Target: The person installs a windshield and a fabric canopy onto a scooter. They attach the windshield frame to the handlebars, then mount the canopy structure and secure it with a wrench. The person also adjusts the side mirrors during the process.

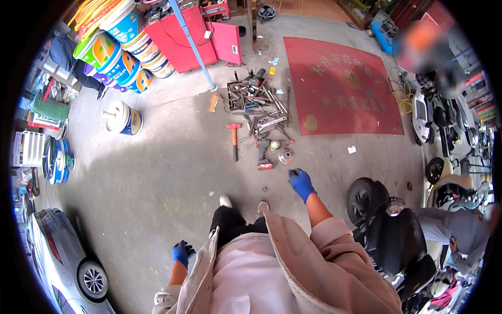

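Tools (259,112) on floor, well beyond right hand (301,183) fingers, untouched.

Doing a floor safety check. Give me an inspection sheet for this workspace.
Surface: grey concrete floor, stained, with a red mat.
Job's things: scattered hand tools, a red-headed hammer at their left.
Clutter: stacked paint buckets, a single bucket.
Grippers: left hand in a blue glove, low at the side, empty; right hand, blue-gloved, open, nearest the tools.
Cables: yellow coil beside the mat.
Surroundings: a scooter, another person crouching by it, a silver car.
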